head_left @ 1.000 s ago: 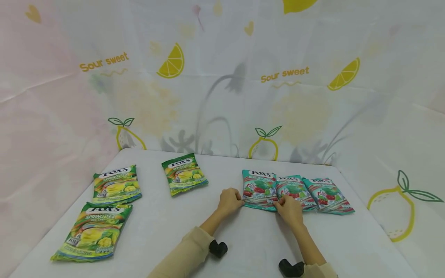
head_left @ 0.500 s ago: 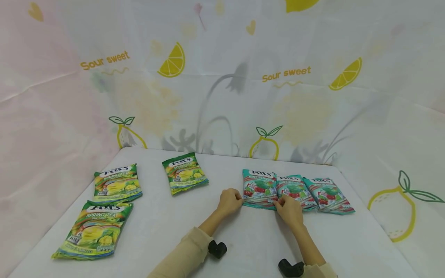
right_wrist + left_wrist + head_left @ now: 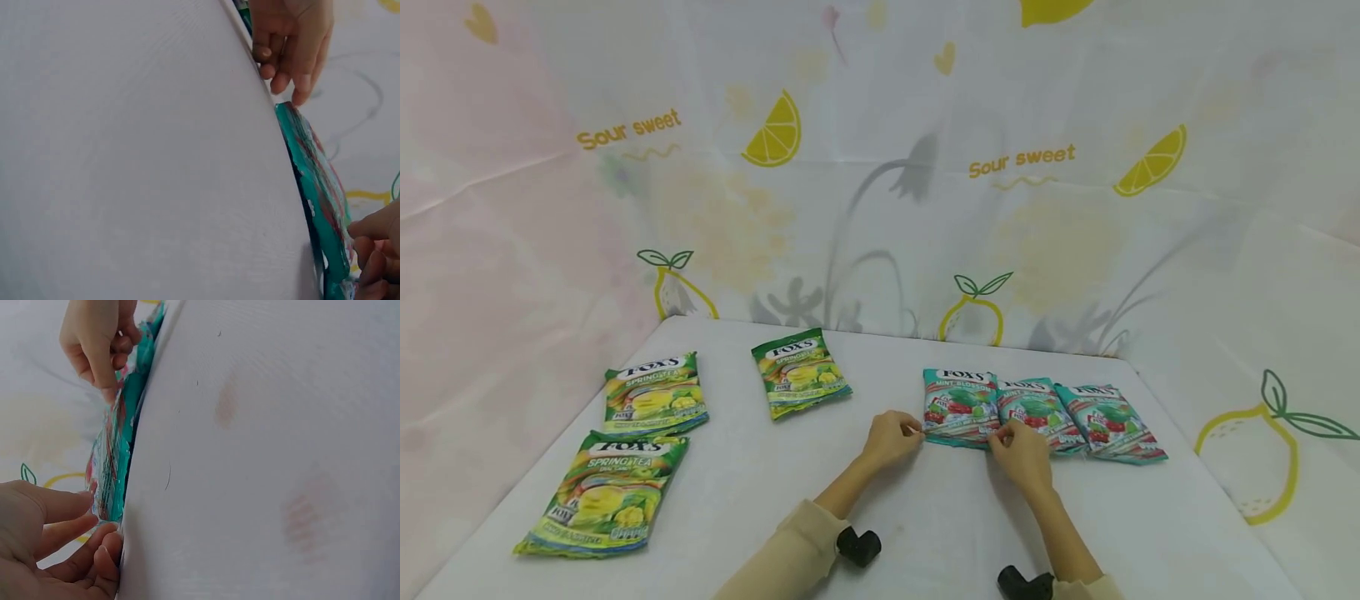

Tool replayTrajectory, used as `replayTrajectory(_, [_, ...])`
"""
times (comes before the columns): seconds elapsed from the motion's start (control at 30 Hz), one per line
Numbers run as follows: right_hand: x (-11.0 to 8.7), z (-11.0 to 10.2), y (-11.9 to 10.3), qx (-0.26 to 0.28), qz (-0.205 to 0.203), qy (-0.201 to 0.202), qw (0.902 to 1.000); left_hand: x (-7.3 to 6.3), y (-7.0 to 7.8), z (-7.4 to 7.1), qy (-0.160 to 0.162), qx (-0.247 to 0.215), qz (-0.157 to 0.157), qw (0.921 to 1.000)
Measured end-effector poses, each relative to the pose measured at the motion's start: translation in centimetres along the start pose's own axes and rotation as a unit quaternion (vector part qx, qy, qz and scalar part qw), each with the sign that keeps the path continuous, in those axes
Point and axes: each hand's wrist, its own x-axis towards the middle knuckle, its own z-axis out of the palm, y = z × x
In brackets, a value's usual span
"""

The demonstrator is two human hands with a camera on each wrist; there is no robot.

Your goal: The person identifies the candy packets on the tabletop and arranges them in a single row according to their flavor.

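Three teal mint candy bags lie side by side on the right half of the table. My left hand (image 3: 891, 438) is beside the lower left corner of the leftmost mint bag (image 3: 959, 407). In the left wrist view its thumb and fingers (image 3: 65, 506) are apart around that corner, without a visible grip. My right hand (image 3: 1022, 454) pinches the same bag's lower right edge, where the middle mint bag (image 3: 1041, 410) adjoins it. The right wrist view shows the right thumb (image 3: 375, 225) against the teal bag edge (image 3: 315, 194); part of this hand is cut off.
The right-hand mint bag (image 3: 1108, 422) lies slightly tilted. On the left are a green-yellow tea candy bag (image 3: 657, 396), a nearer one (image 3: 606, 496) and another one (image 3: 801, 373) farther back. A printed cloth (image 3: 880, 208) hangs behind the white table (image 3: 760, 500).
My left hand has drawn slightly left and down from the bag's corner. The leftmost bag's lower edge has shifted a little upward. My right hand stays at its corner.
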Motion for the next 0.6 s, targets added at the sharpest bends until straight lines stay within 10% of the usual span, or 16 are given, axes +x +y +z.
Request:
replayTrajectory(0.17, [-0.4,0.5,-0.8,0.034,-0.076,0.042,0.9956,-0.7,0.0,-0.7,-0.010,-0.023,0.008,0.9997])
replayTrajectory(0.6, [-0.7,2.1,-4.5,0.069,-0.066,-0.025,0.9951,-2.5,-0.6,-3.2,0.018,-0.061,-0.016,0.9978])
